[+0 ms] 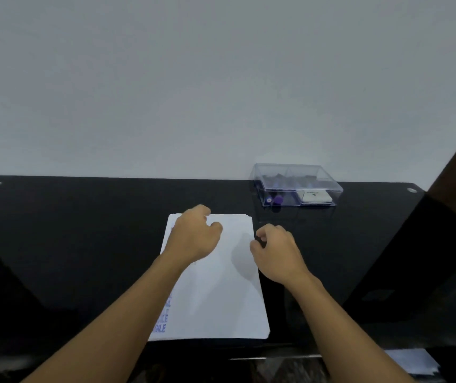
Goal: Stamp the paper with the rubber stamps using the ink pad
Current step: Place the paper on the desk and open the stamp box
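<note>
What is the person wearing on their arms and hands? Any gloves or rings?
Nothing that shows. The left hand and right hand are bare: no gloves, and no rings or bracelets that I can see. The left forearm and right forearm are bare too, with no sleeve, watch or band in view down to the picture's bottom edge.

A glossy black table (83, 230) stands against a plain pale grey wall (193, 78) in dim, even light.
</note>
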Action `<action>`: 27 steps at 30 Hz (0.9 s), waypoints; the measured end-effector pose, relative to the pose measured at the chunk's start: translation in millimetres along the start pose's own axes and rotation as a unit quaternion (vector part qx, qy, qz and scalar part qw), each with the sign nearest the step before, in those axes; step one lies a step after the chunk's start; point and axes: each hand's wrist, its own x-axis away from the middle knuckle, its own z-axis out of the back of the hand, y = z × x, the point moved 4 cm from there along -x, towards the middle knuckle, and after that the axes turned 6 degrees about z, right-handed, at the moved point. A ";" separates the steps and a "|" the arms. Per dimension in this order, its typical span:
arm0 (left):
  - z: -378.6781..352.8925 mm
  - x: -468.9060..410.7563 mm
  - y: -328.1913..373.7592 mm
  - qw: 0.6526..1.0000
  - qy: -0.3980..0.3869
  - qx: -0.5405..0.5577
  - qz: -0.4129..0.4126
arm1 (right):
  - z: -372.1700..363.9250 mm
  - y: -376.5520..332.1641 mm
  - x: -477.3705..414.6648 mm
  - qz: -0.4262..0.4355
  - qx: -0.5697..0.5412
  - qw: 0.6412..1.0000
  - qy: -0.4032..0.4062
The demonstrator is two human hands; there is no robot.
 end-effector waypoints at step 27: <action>-161.8 -211.0 110.5 0.991 -0.100 0.087 -0.001 | 95.6 199.8 -231.0 -0.131 0.013 0.988 0.079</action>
